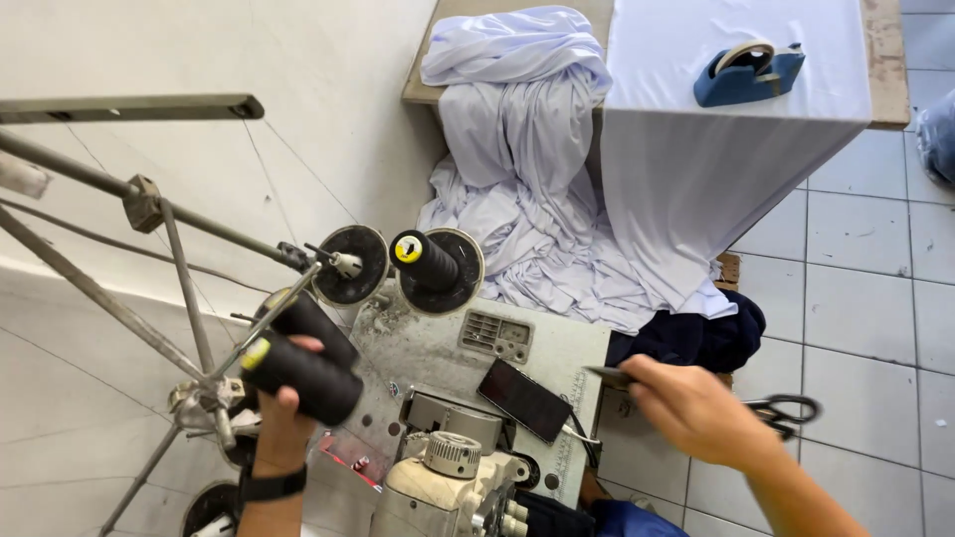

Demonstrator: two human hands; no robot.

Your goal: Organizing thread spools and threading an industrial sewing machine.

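At a sewing machine [448, 487], the left hand [282, 423] grips a black thread cone [301, 377], held up beside the metal thread stand [189, 288]. Another black cone [426, 261] sits on a disc at the back of the surface [448, 348]. The right hand [691, 408] pinches a thin dark tool [609, 375] at the surface's right edge, near a phone [524, 400]. Scissors [786, 410] lie just beyond the right hand. White fabric [527, 169] spills to the floor; a blue tape dispenser [748, 75] rests on a cloth-covered table [885, 60].
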